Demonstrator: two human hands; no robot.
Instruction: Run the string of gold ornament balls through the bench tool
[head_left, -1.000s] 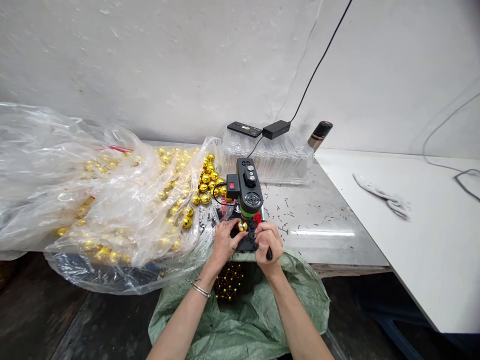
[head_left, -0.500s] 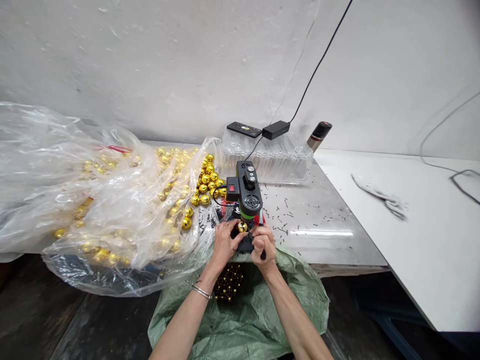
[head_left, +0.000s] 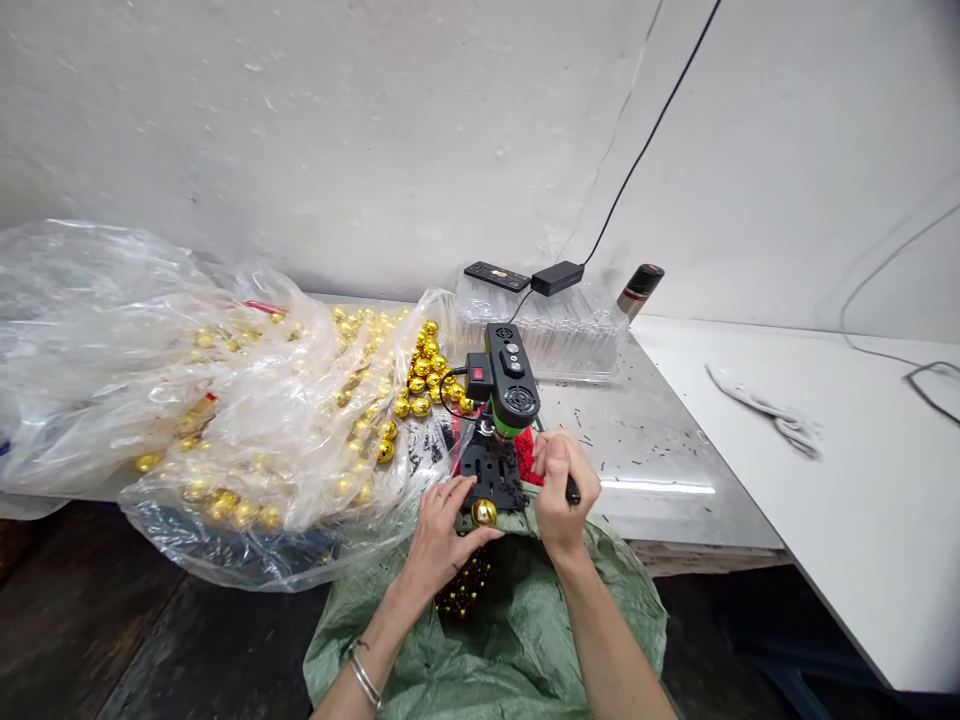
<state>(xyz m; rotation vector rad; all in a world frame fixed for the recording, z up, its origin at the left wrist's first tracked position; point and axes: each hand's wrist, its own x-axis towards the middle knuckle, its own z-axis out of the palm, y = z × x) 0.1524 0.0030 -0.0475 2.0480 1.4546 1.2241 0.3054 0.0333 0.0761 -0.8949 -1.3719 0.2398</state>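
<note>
A gold ball (head_left: 484, 513) sits at the front edge of the black slotted base plate (head_left: 491, 470) of a small bench drill press (head_left: 512, 375). Around its left side is my left hand (head_left: 444, 530), thumb and fingers spread apart and not closed on it; whether they touch it I cannot tell. My right hand (head_left: 564, 490) is wrapped round the drill press's lever handle (head_left: 573, 491), whose black end pokes out of the fist. Below the plate, a green woven sack (head_left: 622, 610) gapes open with several gold balls (head_left: 463, 590) inside.
At left, a large clear plastic bag (head_left: 262, 420) spills gold balls (head_left: 424, 375). Behind the press are clear plastic trays (head_left: 555, 325), a black power adapter (head_left: 557, 277) and a bottle (head_left: 640, 290). Dark shavings litter the metal tabletop (head_left: 637, 420). A white glove (head_left: 772, 410) lies at right.
The gold ball has come from under the drill to the plate's front edge. My left hand has opened and drawn back toward me. My right hand has shifted right with the lever.
</note>
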